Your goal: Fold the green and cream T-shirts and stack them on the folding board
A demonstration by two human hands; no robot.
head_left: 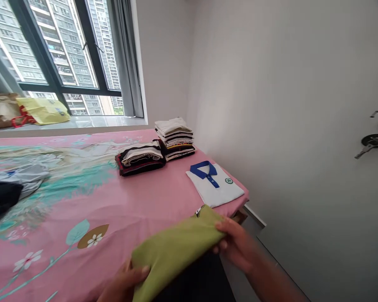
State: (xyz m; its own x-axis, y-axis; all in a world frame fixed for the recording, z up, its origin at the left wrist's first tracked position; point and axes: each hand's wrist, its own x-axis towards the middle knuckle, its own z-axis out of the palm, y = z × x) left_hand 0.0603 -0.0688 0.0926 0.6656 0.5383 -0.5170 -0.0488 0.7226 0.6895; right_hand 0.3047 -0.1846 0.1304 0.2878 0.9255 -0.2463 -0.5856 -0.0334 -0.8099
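Observation:
A folded olive-green garment [176, 245], perhaps a shirt, is held up over the near edge of the bed. My left hand [126, 279] pinches its lower left end, thumb on top. At the other end, my right hand [234, 241] grips the right side with the fingers underneath. A small black-and-white print shows at the garment's far corner. Just beyond it, a white polo shirt [225, 186] with a blue collar and a round green badge lies folded flat on the bed's right corner.
Two stacks stand farther back on the pink flowered bedsheet [138, 201]: a low dark pile [141, 158] and a taller pile of folded clothes [176, 138]. Loose grey and black clothes [15, 184] lie at left. Bags [44, 111] rest on the windowsill; a door handle [370, 144] is at right.

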